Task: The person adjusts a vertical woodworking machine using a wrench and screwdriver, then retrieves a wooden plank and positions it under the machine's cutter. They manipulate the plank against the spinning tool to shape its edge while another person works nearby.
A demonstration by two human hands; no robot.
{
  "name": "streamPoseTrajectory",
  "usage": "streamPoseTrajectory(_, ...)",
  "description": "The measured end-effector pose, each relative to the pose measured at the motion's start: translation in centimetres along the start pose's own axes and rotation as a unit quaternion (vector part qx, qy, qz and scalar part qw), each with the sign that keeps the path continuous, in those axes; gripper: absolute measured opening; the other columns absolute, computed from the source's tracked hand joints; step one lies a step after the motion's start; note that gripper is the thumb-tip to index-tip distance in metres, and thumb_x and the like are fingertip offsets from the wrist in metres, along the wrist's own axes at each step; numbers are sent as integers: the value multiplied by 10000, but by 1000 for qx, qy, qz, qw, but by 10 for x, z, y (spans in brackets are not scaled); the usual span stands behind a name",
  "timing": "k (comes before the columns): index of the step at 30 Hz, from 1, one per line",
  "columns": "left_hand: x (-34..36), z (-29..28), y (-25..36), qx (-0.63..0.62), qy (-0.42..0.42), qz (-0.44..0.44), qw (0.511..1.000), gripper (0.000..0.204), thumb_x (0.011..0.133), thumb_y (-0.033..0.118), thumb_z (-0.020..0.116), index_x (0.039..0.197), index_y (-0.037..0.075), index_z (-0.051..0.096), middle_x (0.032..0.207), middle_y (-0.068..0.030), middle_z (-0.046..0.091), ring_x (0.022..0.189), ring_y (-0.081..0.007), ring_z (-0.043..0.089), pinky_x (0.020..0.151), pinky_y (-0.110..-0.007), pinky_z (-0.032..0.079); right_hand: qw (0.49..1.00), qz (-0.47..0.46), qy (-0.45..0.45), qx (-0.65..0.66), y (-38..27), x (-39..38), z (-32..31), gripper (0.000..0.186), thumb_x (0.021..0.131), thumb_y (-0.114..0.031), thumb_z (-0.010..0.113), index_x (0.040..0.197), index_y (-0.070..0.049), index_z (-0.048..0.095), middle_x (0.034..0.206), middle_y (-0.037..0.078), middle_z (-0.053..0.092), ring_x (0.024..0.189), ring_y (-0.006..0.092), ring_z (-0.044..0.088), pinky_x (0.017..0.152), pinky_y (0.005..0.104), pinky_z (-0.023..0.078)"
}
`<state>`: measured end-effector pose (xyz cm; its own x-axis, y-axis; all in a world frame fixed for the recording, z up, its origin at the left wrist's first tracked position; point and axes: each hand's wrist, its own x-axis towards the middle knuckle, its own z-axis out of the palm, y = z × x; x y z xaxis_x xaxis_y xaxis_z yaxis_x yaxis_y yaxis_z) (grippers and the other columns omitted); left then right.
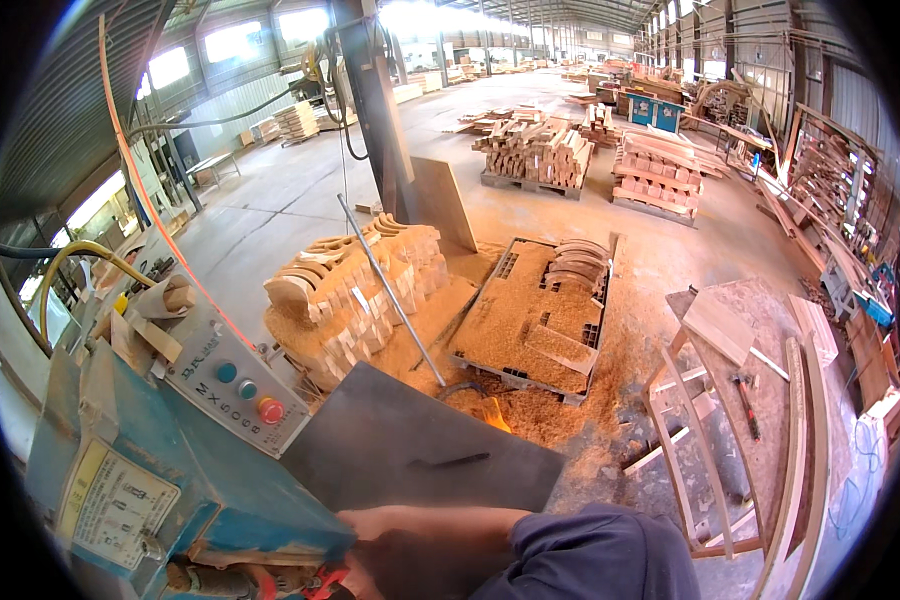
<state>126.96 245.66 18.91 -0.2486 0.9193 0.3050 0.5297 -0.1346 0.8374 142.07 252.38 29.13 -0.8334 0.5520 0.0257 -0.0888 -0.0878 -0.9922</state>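
Note:
A bare forearm with a dark sleeve crosses the lower edge from the right; it appears to be my right arm. My right hand is at the side of a teal machine, low down, close to a red part. Its fingers are hidden or blurred, so a grip does not show. My left hand is out of sight. Beyond the forearm lies the machine's flat dark table, with a thin black strip on it.
A control box with buttons tops the machine. Past the table are stacked curved wood pieces, a leaning metal rod and a sawdust-covered pallet. At right, a worktable carries boards and long curved strips.

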Motion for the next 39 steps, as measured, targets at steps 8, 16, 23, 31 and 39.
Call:
streamPoseTrajectory(8, 2, 3, 7, 16, -14, -2, 1000, 138, 841, 86, 589, 896, 23, 699, 823, -99, 689, 740, -242, 660, 679, -359, 511, 997, -78, 4, 12, 30, 10, 3, 515, 909, -184, 722, 1342, 1, 513, 1277, 74, 611, 1139, 130, 510, 962, 348, 447)
streamPoseTrajectory(16, 0, 2, 13, 25, -28, 8, 999, 126, 832, 74, 600, 888, 26, 701, 813, -109, 693, 727, -256, 666, 674, -369, 513, 972, -229, 36, 22, 93, 41, -10, 512, 902, -195, 727, 1324, 3, 516, 1227, 95, 640, 1096, 143, 544, 926, 353, 464)
streamPoseTrajectory(23, -2, 2, 13, 37, -41, 7, 998, 115, 824, 64, 609, 881, 28, 703, 805, -118, 696, 715, -267, 671, 670, -378, 515, 995, -101, 12, 2, 31, 7, 5, 491, 902, -250, 714, 1276, 6, 522, 1144, 143, 647, 1040, 240, 580, 876, 380, 479)
streamPoseTrajectory(31, -13, 8, 16, 56, -57, 18, 997, 105, 814, 53, 620, 872, 31, 704, 796, -128, 700, 702, -281, 677, 665, -388, 518, 989, -99, 66, -89, 21, -18, 11, 483, 902, -313, 699, 1220, 8, 529, 1048, 197, 655, 975, 351, 622, 819, 410, 496)
streamPoseTrajectory(39, -62, -36, 70, 145, -153, -17, 977, 108, 809, 51, 632, 890, 43, 703, 824, -188, 685, 737, -363, 679, 678, -429, 524, 955, 30, 55, -290, 20, -86, 26, 421, 781, -415, 763, 1026, -92, 649, 842, 196, 677, 824, 410, 650, 711, 476, 514)
